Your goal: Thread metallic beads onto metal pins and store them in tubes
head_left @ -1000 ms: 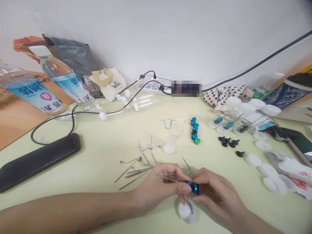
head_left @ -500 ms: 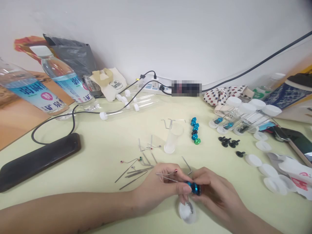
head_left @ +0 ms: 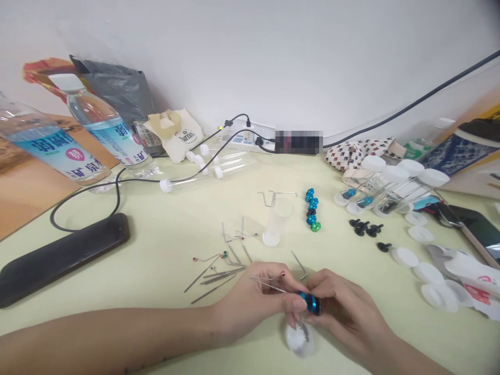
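Between both hands, low in the middle of the view, is a shiny blue spool-shaped metal part point(head_left: 310, 302) with a dark right end. My left hand point(head_left: 260, 294) pinches its left side between thumb and fingers. A thin bent wire with a red-and-white bead point(head_left: 283, 274) sticks out above that thumb. The fingers of my right hand point(head_left: 346, 307) are closed around the part's dark end. Just below the fingertips stands a small clear container with a white bottom point(head_left: 297, 338). An L-shaped hex key point(head_left: 300, 264) lies beyond the hands.
Bent wires and metal rods point(head_left: 222, 273) lie left of my hands. Ahead stands a clear tube point(head_left: 276, 224), beside a row of blue, black and green knobs point(head_left: 312, 208). Black screw-like pieces point(head_left: 363, 227), white caps point(head_left: 429, 276) and capped tubes point(head_left: 396, 174) are at right; water bottles point(head_left: 105, 125) at left.
Almost nothing differs. The fingers of my right hand have shifted very slightly at the dark end of the blue part; my left hand keeps its pinch.
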Tool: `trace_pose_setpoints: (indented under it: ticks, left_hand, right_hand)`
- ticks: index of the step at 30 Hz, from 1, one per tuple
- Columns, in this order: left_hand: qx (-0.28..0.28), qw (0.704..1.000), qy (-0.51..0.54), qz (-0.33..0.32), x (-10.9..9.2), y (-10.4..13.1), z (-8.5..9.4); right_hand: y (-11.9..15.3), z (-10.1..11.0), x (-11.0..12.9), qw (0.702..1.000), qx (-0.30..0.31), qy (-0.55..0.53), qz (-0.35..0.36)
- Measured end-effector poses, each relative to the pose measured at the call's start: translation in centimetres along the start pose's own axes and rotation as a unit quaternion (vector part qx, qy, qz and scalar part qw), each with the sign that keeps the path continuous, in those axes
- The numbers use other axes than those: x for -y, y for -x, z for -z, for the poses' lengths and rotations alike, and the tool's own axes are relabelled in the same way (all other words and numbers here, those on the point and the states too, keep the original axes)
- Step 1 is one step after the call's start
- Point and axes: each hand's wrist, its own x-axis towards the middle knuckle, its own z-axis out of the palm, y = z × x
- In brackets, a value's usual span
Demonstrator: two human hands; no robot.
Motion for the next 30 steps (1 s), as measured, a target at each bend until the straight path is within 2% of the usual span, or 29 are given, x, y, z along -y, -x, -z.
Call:
trace_pose_setpoints:
  ticks: [6, 12, 19, 26, 30]
  left_hand:
    - [0.003, 1.000, 0.000, 0.003, 0.26, 0.04, 0.16]
    - [0.000, 1.000, -0.003, -0.009, 0.11, 0.00, 0.11]
    - [0.006, 1.000, 0.007, 0.002, 0.16, 0.00, 0.01]
    - [-0.003, 1.000, 0.000, -0.011, 0.07, 0.03, 0.00]
    - [0.004, 1.000, 0.006, -0.003, 0.15, 0.02, 0.05]
  right_hand:
    - [-0.36, 0.62, 0.49, 0.998, 0.046, 0.028, 0.011]
    - [0.12, -0.08, -0.04, 1.000, -0.005, 0.000, -0.017]
    - [-0.30, 0.62, 0.40, 0.998, 0.047, 0.033, 0.012]
    - [-0.22, 0.02, 0.15, 0.999, -0.018, 0.016, 0.023]
    - [-0.21, 0.34, 0.10, 1.000, 0.013, 0.011, 0.010]
